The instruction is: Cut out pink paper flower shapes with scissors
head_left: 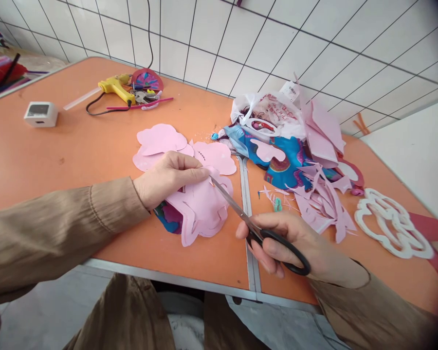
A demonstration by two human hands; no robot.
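My right hand (295,245) grips black-handled scissors (243,214), thumb and fingers through the loops. The blades point up and left, their tips at a small pink sheet piece (213,171) beside my left fingertips. My left hand (171,177) is closed, pinching this piece between thumb and forefinger. Whether it is paper or thin foam I cannot tell. Below my left hand lie stacked pink cut-outs (204,209) with a blue and purple patterned piece (170,221) partly under them. More rounded pink cut-outs (160,139) lie just behind; one bears small dark marks.
Pink offcuts (323,199) lie to the right, near a white plastic bag (273,109) and blue patterned material (290,150). White cut-out outlines (392,223) sit farther right. A yellow glue gun (117,88) and a small white box (41,114) are at back left. A tiled wall stands behind.
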